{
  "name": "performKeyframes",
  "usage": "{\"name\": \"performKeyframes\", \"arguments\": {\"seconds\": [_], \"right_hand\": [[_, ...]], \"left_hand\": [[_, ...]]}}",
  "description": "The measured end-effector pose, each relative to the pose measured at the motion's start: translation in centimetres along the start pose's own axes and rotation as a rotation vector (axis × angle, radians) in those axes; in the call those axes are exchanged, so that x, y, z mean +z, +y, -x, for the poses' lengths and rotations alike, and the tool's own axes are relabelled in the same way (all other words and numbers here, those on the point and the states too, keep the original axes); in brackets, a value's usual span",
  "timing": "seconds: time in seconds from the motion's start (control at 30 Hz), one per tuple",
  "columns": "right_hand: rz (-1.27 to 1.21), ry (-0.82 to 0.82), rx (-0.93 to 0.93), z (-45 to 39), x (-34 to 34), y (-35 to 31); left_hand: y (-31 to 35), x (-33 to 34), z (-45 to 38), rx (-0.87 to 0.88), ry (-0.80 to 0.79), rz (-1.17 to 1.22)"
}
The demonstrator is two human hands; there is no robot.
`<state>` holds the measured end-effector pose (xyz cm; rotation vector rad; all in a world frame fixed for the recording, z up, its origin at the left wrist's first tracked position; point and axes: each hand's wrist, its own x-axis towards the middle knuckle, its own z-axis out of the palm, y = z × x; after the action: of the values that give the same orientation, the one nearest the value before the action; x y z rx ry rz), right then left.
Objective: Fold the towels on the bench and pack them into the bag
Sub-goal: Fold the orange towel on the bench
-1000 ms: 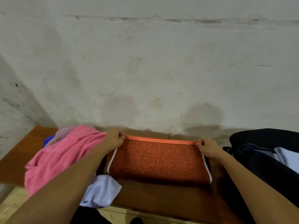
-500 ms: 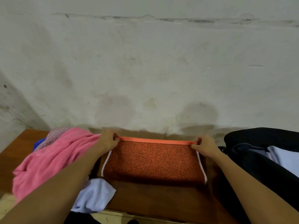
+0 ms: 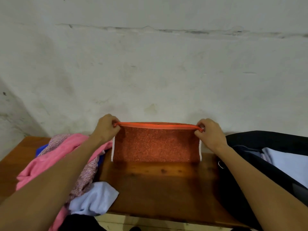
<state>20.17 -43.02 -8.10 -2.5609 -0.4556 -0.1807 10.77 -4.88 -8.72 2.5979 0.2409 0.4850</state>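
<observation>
Head view: we hold orange towel (image 3: 156,145) by top corners, left hand (image 3: 106,128) and right hand (image 3: 210,135) each pinching folded edge, stretched taut between them above bench (image 3: 160,185) centre. Reason, we judge: tension squares corners, lower edge hangs to bench for next fold. Towel speckled terry, smooth orange band along top, white trim at sides. Unfolded pile at left: pink towel (image 3: 55,157), floppy; pale blue cloth (image 3: 96,199), crumpled. Dark bag (image 3: 266,142) at right, open, light fabric inside. Wood glossy.

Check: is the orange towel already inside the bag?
No, both the left hand and right hand hold the orange towel over the bench.
</observation>
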Motion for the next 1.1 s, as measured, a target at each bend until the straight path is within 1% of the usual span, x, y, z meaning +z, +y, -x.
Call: {"name": "performKeyframes", "arguments": {"seconds": [0.1,0.17,0.2,0.23,0.3,0.4,0.43,0.5,0.6,0.77,0.87,0.93,1.1], "right_hand": [[-0.038,0.1,-0.017,0.4,-1.6,-0.4],[0.021,0.09,-0.048,1.2,-2.1,-0.5],[0.078,0.048,-0.065,1.8,-2.2,-0.5],[0.146,-0.022,-0.074,2.6,-2.0,-0.4],[0.3,-0.236,-0.078,4.4,-1.3,-0.2],[0.501,-0.547,-0.113,7.4,0.5,0.3],[0.524,-0.617,-0.119,8.5,1.1,0.5],[0.541,-0.701,-0.114,9.9,2.0,0.8],[0.543,-0.759,-0.064,10.7,2.7,1.2],[0.481,-0.903,-0.013,10.2,2.1,1.6],[0.479,-0.87,-0.053,9.9,2.0,1.3],[0.469,-0.84,-0.073,10.0,2.0,1.3],[0.396,-0.842,-0.067,10.0,1.7,1.7]], "left_hand": [[0.8,-1.9,0.6,0.113,0.073,0.128],[0.7,-2.4,1.8,0.147,0.07,0.186],[0.6,-2.4,2.8,0.17,0.047,0.19],[0.3,-2.3,4.0,0.189,0.005,0.184],[-0.3,-1.5,6.5,0.211,-0.114,0.16],[-1.6,0.3,10.3,0.245,-0.337,0.054],[-2.2,0.9,11.4,0.256,-0.407,0.005],[-3.1,1.9,12.9,0.279,-0.516,-0.077],[-3.4,2.9,14.2,0.273,-0.601,-0.1],[-4.0,2.8,15.0,0.226,-0.671,0.004],[-4.3,2.6,14.9,0.167,-0.671,0.024],[-4.3,2.7,14.8,0.166,-0.673,0.015],[-4.5,3.0,14.9,0.099,-0.665,0.051]]}}
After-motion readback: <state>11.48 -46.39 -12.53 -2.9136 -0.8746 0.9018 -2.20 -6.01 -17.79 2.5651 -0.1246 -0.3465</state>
